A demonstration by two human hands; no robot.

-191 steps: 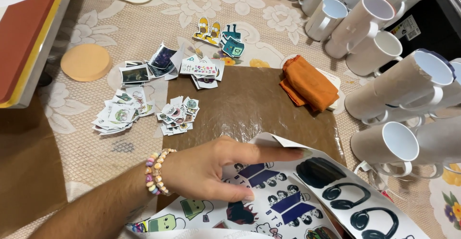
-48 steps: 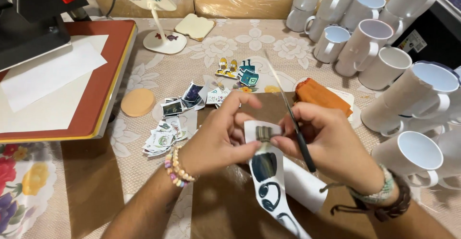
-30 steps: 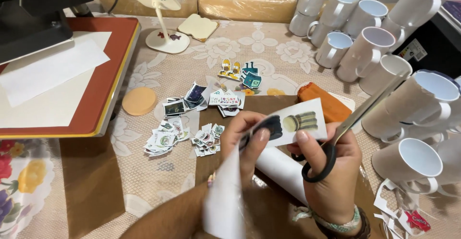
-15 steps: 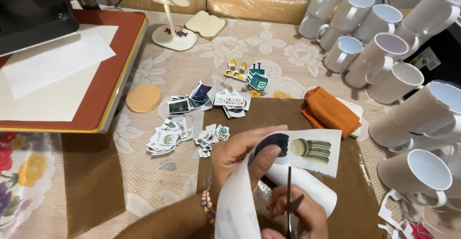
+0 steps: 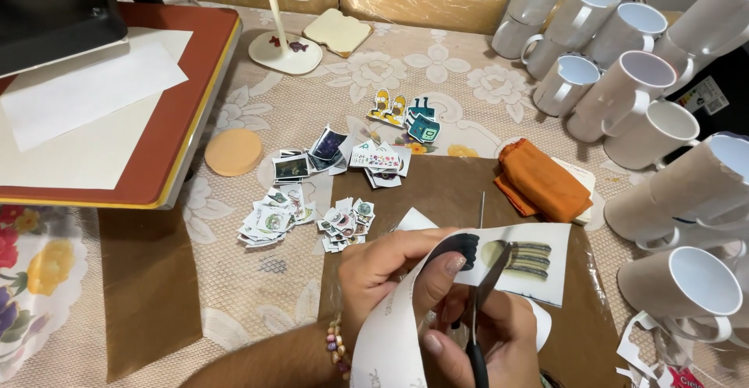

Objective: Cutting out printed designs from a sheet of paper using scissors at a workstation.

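Observation:
My left hand (image 5: 390, 275) pinches a curled white printed sheet (image 5: 524, 262) that shows a dark shape and a striped olive design. My right hand (image 5: 485, 340), just below, grips black-handled scissors (image 5: 477, 310). Their blades point up and away, and they cut into the sheet between the two pictures. A bead bracelet (image 5: 335, 345) circles my left wrist. Both hands hover over a brown sheet (image 5: 445, 193) on the lace tablecloth.
Piles of cut-out stickers (image 5: 269, 218) lie left of the brown sheet. An orange cloth (image 5: 544, 179) rests at the right. Stacked white mugs (image 5: 640, 107) fill the right side. A heat press with white paper (image 5: 94, 99) stands at the left, beside a round cork coaster (image 5: 232, 152).
Earlier my left hand lay on a full sticker sheet. Now both hands hold a cut strip. The scissors have swung from pointing right to pointing up and cutting between the pictures.

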